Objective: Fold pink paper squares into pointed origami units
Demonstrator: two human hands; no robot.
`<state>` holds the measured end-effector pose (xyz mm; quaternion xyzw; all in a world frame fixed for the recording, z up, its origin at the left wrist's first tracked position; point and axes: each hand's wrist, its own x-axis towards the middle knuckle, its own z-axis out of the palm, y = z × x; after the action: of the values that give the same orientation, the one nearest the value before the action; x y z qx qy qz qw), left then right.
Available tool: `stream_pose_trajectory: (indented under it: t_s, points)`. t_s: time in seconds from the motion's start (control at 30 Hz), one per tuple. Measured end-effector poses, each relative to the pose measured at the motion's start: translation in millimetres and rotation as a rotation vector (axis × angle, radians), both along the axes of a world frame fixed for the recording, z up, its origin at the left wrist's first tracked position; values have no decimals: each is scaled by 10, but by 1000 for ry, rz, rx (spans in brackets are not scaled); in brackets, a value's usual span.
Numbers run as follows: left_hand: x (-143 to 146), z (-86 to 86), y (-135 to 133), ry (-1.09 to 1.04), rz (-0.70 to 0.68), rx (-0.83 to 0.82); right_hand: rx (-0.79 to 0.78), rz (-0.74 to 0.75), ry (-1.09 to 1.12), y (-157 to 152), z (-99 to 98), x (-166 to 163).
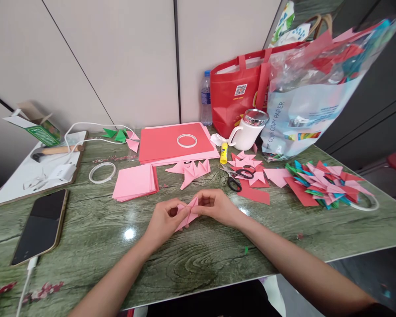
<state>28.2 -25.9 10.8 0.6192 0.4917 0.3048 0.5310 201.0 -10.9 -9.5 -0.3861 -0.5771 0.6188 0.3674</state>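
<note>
Between my two hands is a small piece of folded pink paper (188, 216), held just above the table. My left hand (165, 220) pinches its left side, thumb on top. From the right, my right hand (218, 208) grips the upper right part with thumb and bent fingers. Beyond them lie several folded pink paper pieces (192, 171) with pointed tips. To the left of these sits a stack of pink paper squares (133, 181), with red sheets at its edge. Black-handled scissors (240, 174) rest to the right, partly over folded paper.
Red sheets (165, 145) carry a tape roll (186, 141). A yellow glue stick (224, 153), white mug (249, 131), water bottle (206, 99), red bag (231, 94) and plastic paper bag (293, 119) stand behind. A phone (41, 226) lies left, a colourful paper cluster (326, 182) right.
</note>
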Motion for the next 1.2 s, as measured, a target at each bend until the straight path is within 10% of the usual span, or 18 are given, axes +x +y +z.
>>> stream_pose_trajectory:
  t_s: [1.2]
  points:
    - [31,-58,-40,-141,-132,-289,124,-231,-133,-8,-13,-34]
